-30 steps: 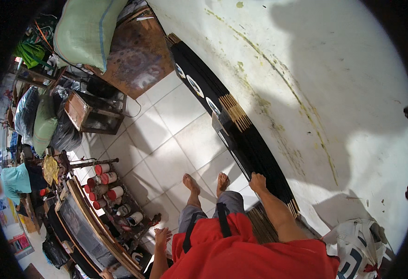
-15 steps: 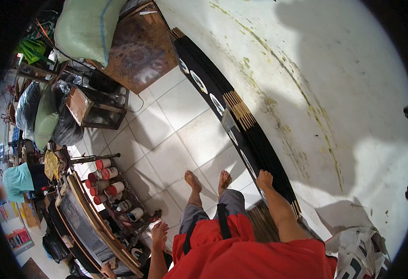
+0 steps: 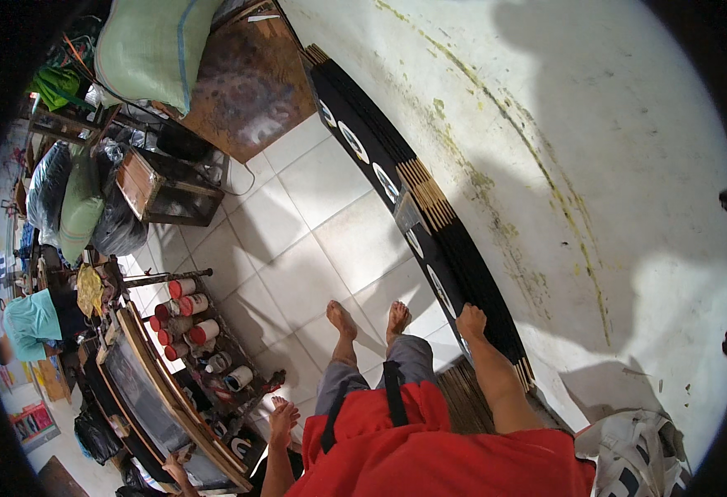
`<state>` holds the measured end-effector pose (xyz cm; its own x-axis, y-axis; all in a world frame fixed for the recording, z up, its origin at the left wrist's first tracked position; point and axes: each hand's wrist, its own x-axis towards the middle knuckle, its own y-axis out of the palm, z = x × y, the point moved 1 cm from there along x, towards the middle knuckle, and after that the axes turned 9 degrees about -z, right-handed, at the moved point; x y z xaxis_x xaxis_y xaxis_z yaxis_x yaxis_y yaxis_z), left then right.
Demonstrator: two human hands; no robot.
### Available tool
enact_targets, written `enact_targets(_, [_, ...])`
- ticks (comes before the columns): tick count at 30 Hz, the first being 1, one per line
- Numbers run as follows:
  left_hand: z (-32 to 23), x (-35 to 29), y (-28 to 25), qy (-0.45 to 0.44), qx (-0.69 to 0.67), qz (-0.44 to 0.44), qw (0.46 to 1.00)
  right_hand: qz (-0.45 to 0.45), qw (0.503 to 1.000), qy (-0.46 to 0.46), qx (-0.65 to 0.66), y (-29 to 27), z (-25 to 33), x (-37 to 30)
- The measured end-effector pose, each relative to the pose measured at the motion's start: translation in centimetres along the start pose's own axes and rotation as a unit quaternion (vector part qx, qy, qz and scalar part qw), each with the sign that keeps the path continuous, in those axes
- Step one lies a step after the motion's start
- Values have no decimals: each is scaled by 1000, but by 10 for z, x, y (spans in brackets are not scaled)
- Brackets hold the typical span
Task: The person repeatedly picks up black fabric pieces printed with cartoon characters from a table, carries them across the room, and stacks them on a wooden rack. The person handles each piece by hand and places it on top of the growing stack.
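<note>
Fingers of the right hand [image 3: 470,320]: curled in narrow, closed over the near edge of the black panels [image 3: 473,277].
Fingers of the left hand [image 3: 281,424]: loosely apart, with nothing seen between them; the hand hangs near the lower end of the paint rack [image 3: 252,360].
Black panels: a long row leaning along the white wall [image 3: 653,166], to the person's right, running from beside the brown board [image 3: 243,91] down to the right forearm; pale wooden strips [image 3: 426,195] show at the middle and both ends.
Front face: white oval prints [image 3: 353,142] in a line, and a small grey plate [image 3: 408,214] partway along.
Paint cans: several red-lidded cans [image 3: 204,331] crowded on the rack, well apart from the panels.
Wood-edged table [image 3: 177,393]: left of the rack, with another person's hand [image 3: 180,465] by its lower part.
Far left: a co-worker in a teal shirt [image 3: 32,325].
Floor: pale tiles [image 3: 351,240] between rack and panels, with the wearer's bare feet [image 3: 341,319] on them.
Upper left: a plump green sack [image 3: 152,58] overlapping the brown board, and a wooden box [image 3: 169,189] below.
Lower right: a white bag [image 3: 641,451] near the red shirt [image 3: 438,455].
</note>
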<state>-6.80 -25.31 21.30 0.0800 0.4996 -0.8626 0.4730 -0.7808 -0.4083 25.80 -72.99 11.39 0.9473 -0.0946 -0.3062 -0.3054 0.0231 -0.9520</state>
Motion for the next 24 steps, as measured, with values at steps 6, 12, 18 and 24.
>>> enact_targets(6, [-4, 2, 6, 15, -18, -7, 1000, -22, 1000, -9, -7, -1, -2, 3])
enact_targets(12, [-17, 3, 13, 24, -24, 7, 999, -11, 1000, -10, -14, 1, -1, 6])
enact_targets(18, [-16, 4, 14, 28, -33, 4, 999, -2, 1000, -20, -23, 1, -5, 6])
enact_targets(24, [-12, 2, 13, 26, -23, -8, 999, -10, 999, -15, -48, 6, -8, 8])
